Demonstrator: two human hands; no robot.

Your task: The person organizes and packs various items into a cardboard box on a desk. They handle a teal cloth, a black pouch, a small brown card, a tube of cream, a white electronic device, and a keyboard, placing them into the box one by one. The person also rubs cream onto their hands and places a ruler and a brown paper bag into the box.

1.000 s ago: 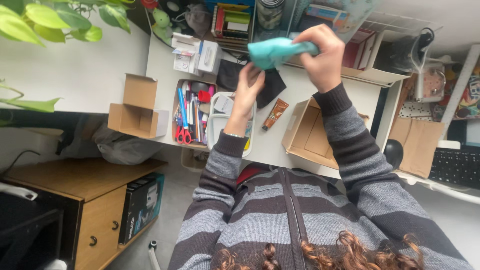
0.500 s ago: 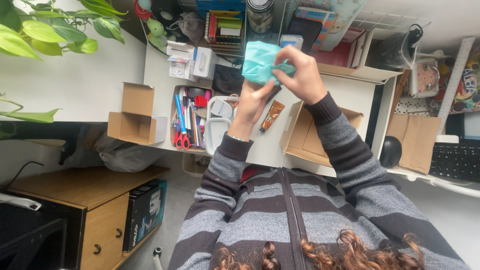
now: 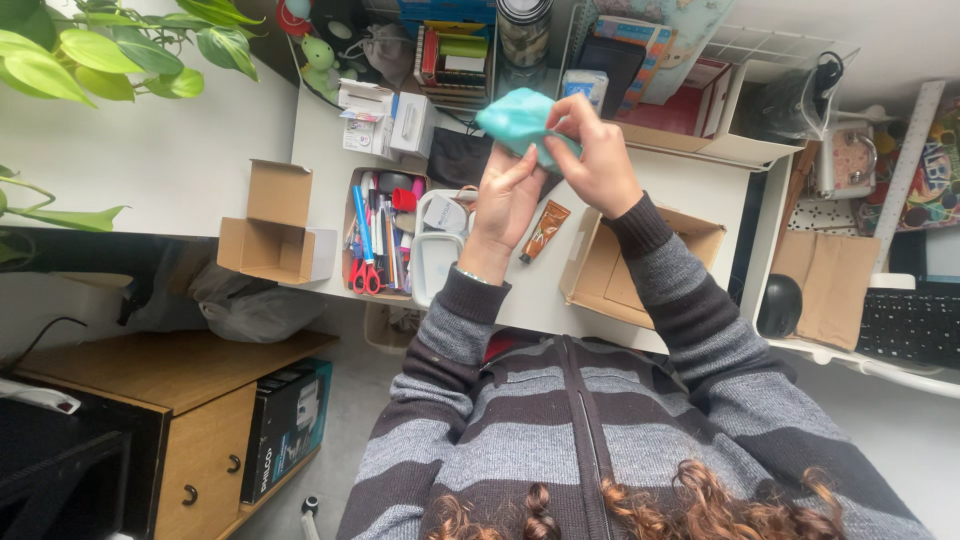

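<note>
A bunched turquoise cloth (image 3: 515,118) is held up above the white desk (image 3: 320,135). My right hand (image 3: 598,162) pinches it from the right with the fingertips. My left hand (image 3: 505,200) rises below it, fingers pressed against its lower edge. Both hands hover over a black pouch (image 3: 458,158) lying on the desk. An orange-brown tube (image 3: 544,230) lies just below the hands.
A tray of pens and red scissors (image 3: 378,235) and a white plastic container (image 3: 434,250) sit left of the hands. Open cardboard boxes stand at left (image 3: 272,225) and right (image 3: 620,275). Small white boxes (image 3: 385,115), shelves and plant leaves (image 3: 60,65) line the back.
My right hand has come down and left with the cloth, which is now bunched smaller. My left hand has risen to meet it and presses on it.
</note>
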